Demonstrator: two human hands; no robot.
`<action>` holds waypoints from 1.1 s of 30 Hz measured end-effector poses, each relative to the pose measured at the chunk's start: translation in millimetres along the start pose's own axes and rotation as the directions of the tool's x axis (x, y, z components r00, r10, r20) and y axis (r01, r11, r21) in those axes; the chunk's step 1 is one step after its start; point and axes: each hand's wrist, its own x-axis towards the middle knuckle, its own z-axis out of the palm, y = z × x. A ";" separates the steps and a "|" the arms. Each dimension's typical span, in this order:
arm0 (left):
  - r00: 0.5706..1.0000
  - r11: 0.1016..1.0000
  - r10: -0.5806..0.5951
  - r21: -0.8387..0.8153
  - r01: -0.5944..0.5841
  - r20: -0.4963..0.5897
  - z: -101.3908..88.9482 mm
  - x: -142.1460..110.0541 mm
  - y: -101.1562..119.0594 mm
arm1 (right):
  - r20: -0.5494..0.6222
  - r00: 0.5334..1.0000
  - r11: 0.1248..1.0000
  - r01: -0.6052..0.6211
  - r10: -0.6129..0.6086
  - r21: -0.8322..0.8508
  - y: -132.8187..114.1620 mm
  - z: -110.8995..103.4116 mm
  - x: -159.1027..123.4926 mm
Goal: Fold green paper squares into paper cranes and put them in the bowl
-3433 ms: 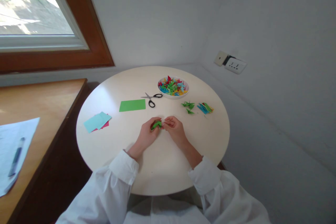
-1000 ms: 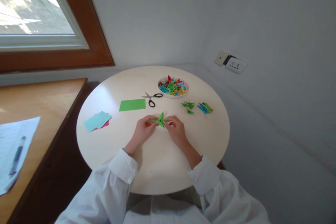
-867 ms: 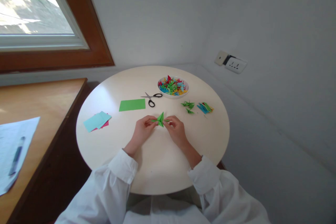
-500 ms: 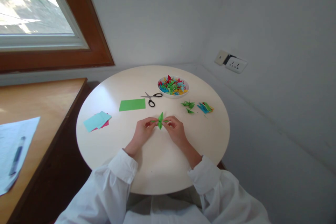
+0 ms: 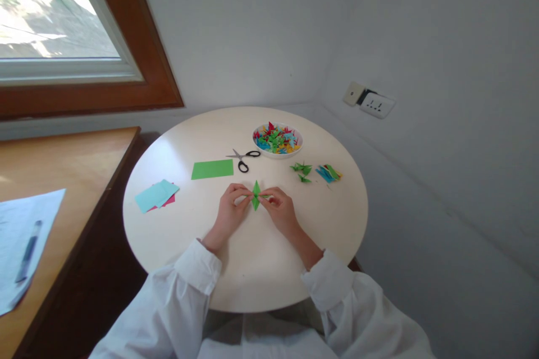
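L hand (image 5: 232,205) & R hand (image 5: 280,207) are pinching a green folded paper (image 5: 255,204) from either side, fingertips almost meeting at its middle; it's sitting over the ctr of a round off-white tbl (image 5: 252,269). Just beyond, a green sheet (image 5: 213,169) is lying flat, w/ open scissors (image 5: 241,156) resting beside it. Farther back, a white bowl (image 5: 278,156) is holding multicol. folded pcs. Green folded pcs (image 5: 302,168) & col. strips (image 5: 329,173) are lying to the R; lt-blue sheets (image 5: 154,196) are overlapping a pinkish-red one on the L. A wooden desk (image 5: 92,148) is standing far L, bearing a paper (image 5: 21,219) w/ pen (image 5: 28,252); its print is showing too faint to read. A brown-framed window (image 5: 145,61) is letting in daylight; a socket (image 5: 378,105) is sitting on the pale R wall (image 5: 442,123).
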 end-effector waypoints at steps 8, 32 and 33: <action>0.998 0.998 -0.050 0.034 0.048 0.042 0.7 -1.4 1.7 | 0.020 0.998 0.995 0.068 -0.067 -0.067 -2.6 -1.4 -0.4; 0.988 0.993 -0.107 -0.041 0.112 0.112 3.4 -1.0 3.4 | 0.056 0.991 0.971 0.133 -0.125 -0.198 0.5 -1.4 -2.1; 0.987 0.991 -0.118 -0.058 0.125 0.112 3.3 -0.8 3.0 | 0.049 0.991 0.973 0.130 -0.123 -0.193 1.0 -1.4 -2.0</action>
